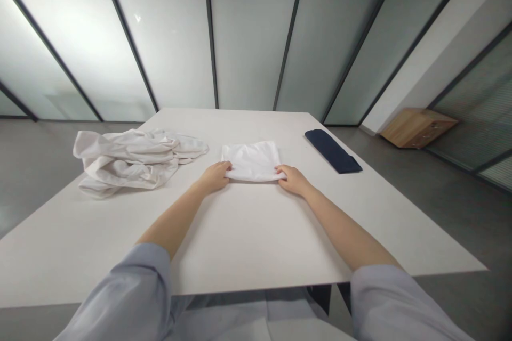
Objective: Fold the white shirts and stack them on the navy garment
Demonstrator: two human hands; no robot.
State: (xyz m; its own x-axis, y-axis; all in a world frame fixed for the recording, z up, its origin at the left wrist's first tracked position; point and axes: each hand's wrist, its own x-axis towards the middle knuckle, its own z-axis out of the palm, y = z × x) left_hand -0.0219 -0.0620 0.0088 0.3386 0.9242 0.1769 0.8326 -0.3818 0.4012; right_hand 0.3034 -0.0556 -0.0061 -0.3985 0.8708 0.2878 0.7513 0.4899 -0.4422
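Note:
A folded white cloth (253,161), probably a garment, lies as a neat rectangle on the middle of the white table (256,234). At its near left corner, my left hand (216,176) pinches the edge between thumb and fingers. My right hand (293,179) grips the near right corner in the same way. The near edge between both hands looks slightly raised off the tabletop. What kind of garment it is cannot be made out from the folded shape.
A crumpled heap of off-white fabric (136,160) lies on the table's left side, partly over the edge. On the right rests a folded dark navy cloth (333,151). Frosted glass panels (248,32) stand behind the table. A wooden box (418,127) is on the floor at right.

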